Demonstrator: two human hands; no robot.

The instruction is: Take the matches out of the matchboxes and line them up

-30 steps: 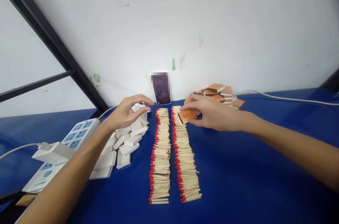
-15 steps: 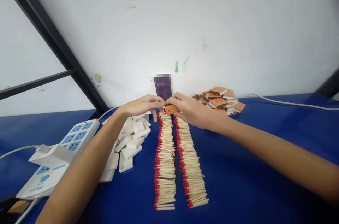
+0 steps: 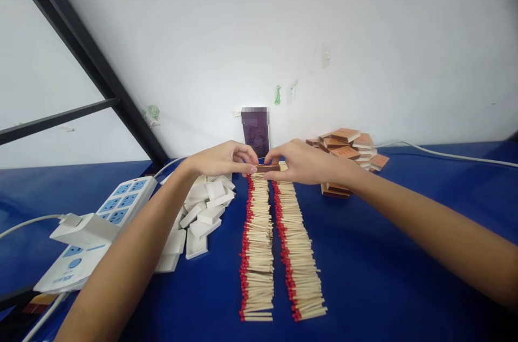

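A matchbox (image 3: 267, 168) is held level between both hands, its dark striking side facing me. My left hand (image 3: 226, 159) pinches its left end, and my right hand (image 3: 301, 163) grips the right end. Directly below and in front lie two long rows of red-tipped matches, the left row (image 3: 259, 245) and the right row (image 3: 299, 245), on the blue table (image 3: 364, 266). White empty trays (image 3: 202, 215) are heaped left of the rows. Orange matchbox sleeves (image 3: 346, 153) are piled to the right, partly behind my right hand.
A white power strip (image 3: 93, 239) with a plugged-in adapter lies at the left, beside my left forearm. A dark purple box (image 3: 256, 134) stands against the wall behind the hands. Cables run along both sides, and a black metal frame (image 3: 93, 56) slants at the left.
The matchbox has turned from showing its orange printed face and match heads to showing its dark side. My left fingers have closed on its left end. The view has shifted slightly.
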